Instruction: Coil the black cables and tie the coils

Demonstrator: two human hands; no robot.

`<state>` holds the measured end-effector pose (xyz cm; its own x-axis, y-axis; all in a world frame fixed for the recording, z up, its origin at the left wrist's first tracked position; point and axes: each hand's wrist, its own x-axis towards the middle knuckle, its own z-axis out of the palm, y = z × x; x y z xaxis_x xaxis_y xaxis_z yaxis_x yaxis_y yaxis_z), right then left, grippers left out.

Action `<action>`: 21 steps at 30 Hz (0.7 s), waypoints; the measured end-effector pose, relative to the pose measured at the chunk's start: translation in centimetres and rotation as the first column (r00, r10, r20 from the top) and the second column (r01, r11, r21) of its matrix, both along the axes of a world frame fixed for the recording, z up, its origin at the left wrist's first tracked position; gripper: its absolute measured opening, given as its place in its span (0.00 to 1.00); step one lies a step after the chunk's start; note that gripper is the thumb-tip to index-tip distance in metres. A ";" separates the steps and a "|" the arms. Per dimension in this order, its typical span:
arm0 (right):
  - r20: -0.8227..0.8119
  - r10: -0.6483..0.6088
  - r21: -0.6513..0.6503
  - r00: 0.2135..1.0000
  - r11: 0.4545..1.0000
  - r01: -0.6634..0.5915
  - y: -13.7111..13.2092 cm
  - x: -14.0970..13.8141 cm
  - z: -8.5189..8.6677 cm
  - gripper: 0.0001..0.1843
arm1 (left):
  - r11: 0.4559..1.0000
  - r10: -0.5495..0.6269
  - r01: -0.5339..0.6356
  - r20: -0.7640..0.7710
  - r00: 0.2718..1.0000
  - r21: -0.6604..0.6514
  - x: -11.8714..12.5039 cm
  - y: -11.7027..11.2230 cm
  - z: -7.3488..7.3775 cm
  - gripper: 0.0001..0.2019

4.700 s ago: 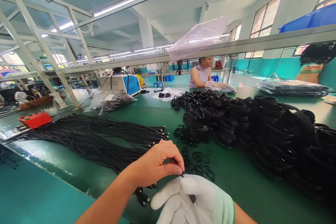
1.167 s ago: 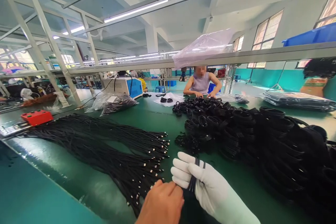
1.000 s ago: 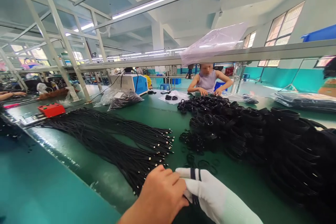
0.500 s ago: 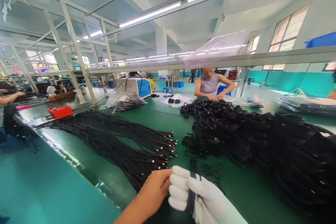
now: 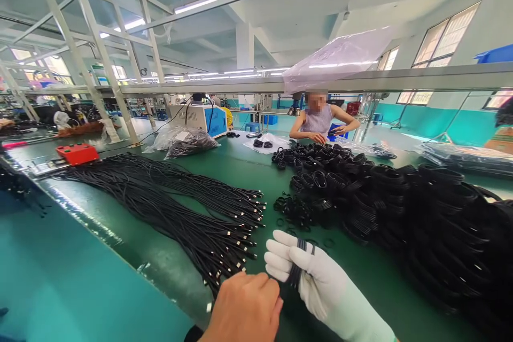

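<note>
My right hand (image 5: 320, 278), in a white glove, has its fingers curled and its thumb pressed on a black cable (image 5: 296, 272) wound in several turns around them. Just left of it and lower, my bare left hand (image 5: 246, 304) is closed in a fist; its fingertips and whatever they grip are hidden from me. Beyond my left hand lies a spread bundle of straight black cables (image 5: 172, 208), their light-tipped connectors pointing toward my hands. Past the glove is a heap of small black rings (image 5: 294, 209), with some loose ones nearer.
A large mound of coiled black cables (image 5: 385, 203) covers the bench's right side. A red box (image 5: 77, 153) stands far left; a plastic bag (image 5: 186, 141) and a blue-white machine (image 5: 206, 119) are behind. A co-worker (image 5: 318, 117) handles things across the bench. A shelf rail (image 5: 240, 85) spans above.
My left hand has moved from against the gloved fingertips to below and nearer me, its back now facing up. The glove is slightly higher in view. The co-worker's hands have moved apart.
</note>
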<state>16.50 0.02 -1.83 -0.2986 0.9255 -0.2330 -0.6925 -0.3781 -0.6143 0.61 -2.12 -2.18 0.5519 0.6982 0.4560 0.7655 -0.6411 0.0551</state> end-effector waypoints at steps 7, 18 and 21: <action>0.067 0.361 0.194 0.930 0.910 -0.367 -1.0 -1.8 -0.5 0.08 | 0.917 -0.369 0.394 -0.251 0.895 0.056 -2.0 2.9 5.3 0.11; -0.166 0.519 0.076 0.839 0.855 -0.514 -1.9 -2.6 -1.1 0.14 | 0.948 -0.318 0.319 0.042 0.947 -0.011 -2.7 5.0 4.5 0.06; -0.067 0.513 0.121 0.856 0.855 -0.504 -1.7 -2.2 -1.0 0.16 | 0.939 -0.311 0.324 -0.122 0.943 0.113 -2.8 3.9 4.6 0.10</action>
<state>14.26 -1.72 -2.83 -0.7495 0.6546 -0.0989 -0.4755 -0.6362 -0.6076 -2.23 1.79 2.39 0.7830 0.4174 0.4613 0.5179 -0.8481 -0.1117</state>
